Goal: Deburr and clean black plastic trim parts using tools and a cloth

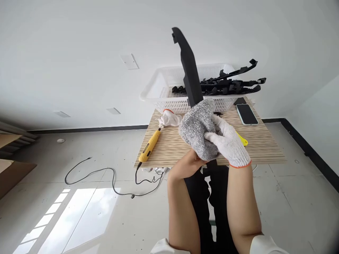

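A long black plastic trim piece [191,68] stands tilted upward in front of me, its upper end rising above the white basket. A fluffy grey cloth [197,123] is wrapped around its lower part. My right hand [229,141], in a white knitted glove with an orange cuff, is closed on the cloth. My left hand [186,164] is bare and grips the trim piece from below, against the cloth; its fingers are mostly hidden. A short bit of the piece shows beneath the hands.
On the wood-striped table [169,148] are a white plastic basket [172,105] with several black plastic parts [230,84], a loose white glove [170,119], a yellow corded power tool [150,145], a phone [247,114] and a yellow-handled tool [243,140]. A black cable [113,176] trails across the floor.
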`<state>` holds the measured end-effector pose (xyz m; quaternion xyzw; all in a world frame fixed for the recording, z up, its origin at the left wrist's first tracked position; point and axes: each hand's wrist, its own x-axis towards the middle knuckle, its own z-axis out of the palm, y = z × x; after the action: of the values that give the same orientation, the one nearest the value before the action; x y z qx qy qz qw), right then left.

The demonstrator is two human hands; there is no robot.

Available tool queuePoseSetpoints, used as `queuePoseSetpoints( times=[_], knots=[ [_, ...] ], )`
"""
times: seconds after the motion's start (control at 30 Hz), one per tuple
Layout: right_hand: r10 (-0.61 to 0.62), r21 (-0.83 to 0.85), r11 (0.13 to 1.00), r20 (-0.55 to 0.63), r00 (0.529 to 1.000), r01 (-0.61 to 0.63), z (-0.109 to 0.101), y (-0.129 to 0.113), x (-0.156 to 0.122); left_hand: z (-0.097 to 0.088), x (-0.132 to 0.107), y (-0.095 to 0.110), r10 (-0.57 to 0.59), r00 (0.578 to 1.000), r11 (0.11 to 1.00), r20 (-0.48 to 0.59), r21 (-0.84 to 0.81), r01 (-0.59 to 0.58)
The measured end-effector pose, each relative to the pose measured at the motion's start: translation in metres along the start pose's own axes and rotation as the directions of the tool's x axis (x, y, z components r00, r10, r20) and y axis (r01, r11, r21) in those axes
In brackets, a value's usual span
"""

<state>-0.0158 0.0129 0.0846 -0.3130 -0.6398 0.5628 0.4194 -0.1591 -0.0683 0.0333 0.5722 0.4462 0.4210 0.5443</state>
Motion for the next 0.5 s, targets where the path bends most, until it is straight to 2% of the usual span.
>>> queuePoseSetpoints(
  times=[0.07, 0.23, 0.3, 0.43, 0.5],
  knots=[
    [-0.014, -0.001, 1.0, -0.055, 0.998, 0.014, 0.003, 0.003, 0.002, -0.002, -0.001, -0.003, -0.012, 0.999, 1.0, -0.053, 0.028, 0.013],
    [-0.063, -0.029, 0.998, -0.257, 0.964, 0.057, 0.006, 0.006, 0.008, 0.003, 0.005, -0.005, 0.052, 0.995, 0.998, -0.085, 0.044, -0.049],
    [-0.058, -0.049, 0.998, -0.209, 0.976, 0.049, 0.005, 0.007, 0.009, 0.004, 0.009, -0.004, 0.101, 0.988, 0.994, -0.114, 0.06, -0.095],
    [-0.015, -0.019, 1.0, 0.0, 1.0, 0.015, 0.002, 0.008, 0.007, 0.0, 0.011, -0.005, 0.213, 0.958, 0.974, -0.194, 0.116, -0.193],
    [0.006, 0.012, 1.0, 0.003, 1.0, -0.006, 0.002, 0.008, 0.006, -0.002, 0.012, -0.008, 0.235, 0.952, 0.969, -0.197, 0.12, -0.214]
  ],
)
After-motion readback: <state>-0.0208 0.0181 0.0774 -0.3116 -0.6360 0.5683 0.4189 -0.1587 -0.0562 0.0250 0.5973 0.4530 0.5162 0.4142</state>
